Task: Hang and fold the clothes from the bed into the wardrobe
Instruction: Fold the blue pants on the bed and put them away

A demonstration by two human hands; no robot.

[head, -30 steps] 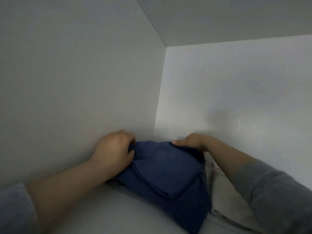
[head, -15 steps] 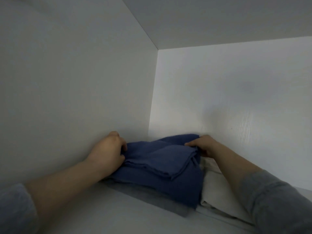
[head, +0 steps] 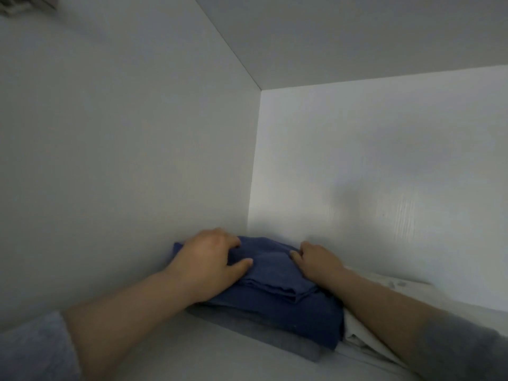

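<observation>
- White wardrobe shelf (head: 178, 353), viewed from the front edge toward the back left corner.
- Folded grey cloth (head: 275, 339) lying flat in that corner.
- Folded white cloth (head: 357, 340) just beside it, toward the shelf's right.

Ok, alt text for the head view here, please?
Two hands, left and right, rest on a folded blue garment in the back left corner of a white wardrobe shelf. It lies on a grey garment, beside a white one.
</observation>
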